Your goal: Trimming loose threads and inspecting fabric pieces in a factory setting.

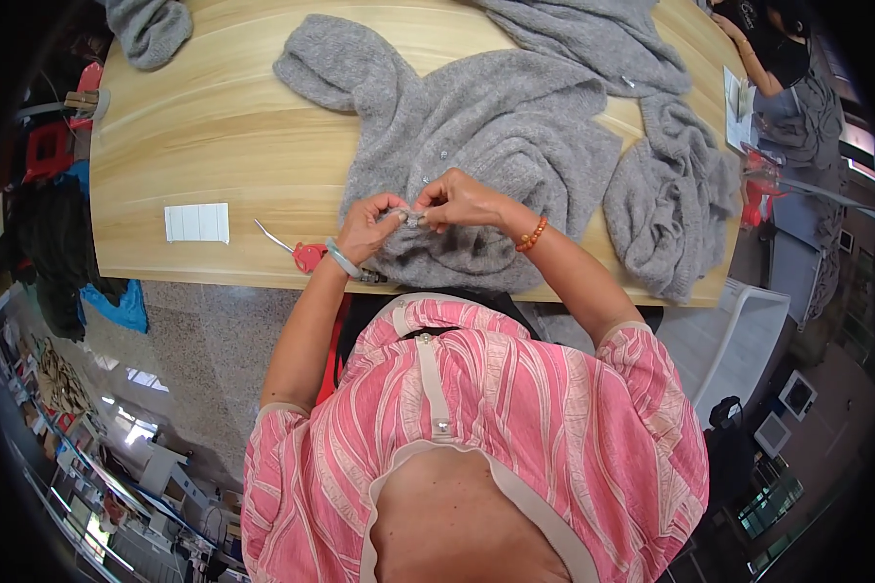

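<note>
A fuzzy grey knit cardigan (496,126) with small pale buttons lies spread on the light wooden table (224,136). Both hands meet over its front edge near the table's near side. My left hand (369,225), with a pale bangle on the wrist, pinches a fold of the grey knit. My right hand (462,199), with an orange bead bracelet on the wrist, pinches the same fold from the right, fingertips almost touching the left ones. What sits between the fingertips is too small to make out.
Red-handled scissors (301,253) lie just left of my left wrist. A white ribbed card (196,222) lies further left. More grey knitwear is heaped at the right (671,199) and far left corner (149,29). Another person (768,44) sits at the far right end.
</note>
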Tool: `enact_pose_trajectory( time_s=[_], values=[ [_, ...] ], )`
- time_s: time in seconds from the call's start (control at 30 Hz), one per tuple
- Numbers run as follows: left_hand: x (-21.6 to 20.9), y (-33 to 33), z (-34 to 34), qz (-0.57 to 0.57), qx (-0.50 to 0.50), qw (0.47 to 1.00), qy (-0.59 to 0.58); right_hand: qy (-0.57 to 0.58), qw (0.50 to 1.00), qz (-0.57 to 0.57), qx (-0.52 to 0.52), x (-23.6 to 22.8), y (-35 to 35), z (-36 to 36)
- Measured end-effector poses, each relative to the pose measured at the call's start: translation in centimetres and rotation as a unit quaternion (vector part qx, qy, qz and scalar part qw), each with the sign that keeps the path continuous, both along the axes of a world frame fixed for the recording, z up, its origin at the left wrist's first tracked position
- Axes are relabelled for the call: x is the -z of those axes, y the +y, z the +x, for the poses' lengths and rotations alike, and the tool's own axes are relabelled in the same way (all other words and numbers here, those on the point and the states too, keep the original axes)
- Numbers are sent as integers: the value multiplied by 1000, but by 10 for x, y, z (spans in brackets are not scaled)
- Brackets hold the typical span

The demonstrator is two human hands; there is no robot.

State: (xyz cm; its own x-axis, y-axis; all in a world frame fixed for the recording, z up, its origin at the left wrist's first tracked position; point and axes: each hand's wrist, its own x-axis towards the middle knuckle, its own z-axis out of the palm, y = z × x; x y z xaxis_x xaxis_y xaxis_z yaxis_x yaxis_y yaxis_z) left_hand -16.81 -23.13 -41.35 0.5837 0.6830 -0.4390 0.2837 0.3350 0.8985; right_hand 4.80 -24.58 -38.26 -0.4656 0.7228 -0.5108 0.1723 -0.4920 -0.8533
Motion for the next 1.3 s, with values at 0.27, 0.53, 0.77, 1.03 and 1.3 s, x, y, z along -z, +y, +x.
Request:
enact_pose_trajectory(
  time_s=[0.27, 0.53, 0.77, 1.03, 1.3],
  values=[
    [-18, 14, -8, -34, 49, 996, -64, 126, 986, -107, 20, 0, -1, 0],
    [-24, 28, -31, 8, 63, 998, 27, -134, 975, 157, -85, -6, 8, 2],
    [-35, 26, -22, 471, 58, 842, 258, -247, 930, 262, -67, -6, 15, 1],
    [-20, 15, 29, 199, 37, 978, 52, -106, 989, 99, 17, -2, 13, 4],
    [-5, 25, 12, -43, 66, 997, -4, 4, 984, -127, 128, 6, 11, 4]
  ],
)
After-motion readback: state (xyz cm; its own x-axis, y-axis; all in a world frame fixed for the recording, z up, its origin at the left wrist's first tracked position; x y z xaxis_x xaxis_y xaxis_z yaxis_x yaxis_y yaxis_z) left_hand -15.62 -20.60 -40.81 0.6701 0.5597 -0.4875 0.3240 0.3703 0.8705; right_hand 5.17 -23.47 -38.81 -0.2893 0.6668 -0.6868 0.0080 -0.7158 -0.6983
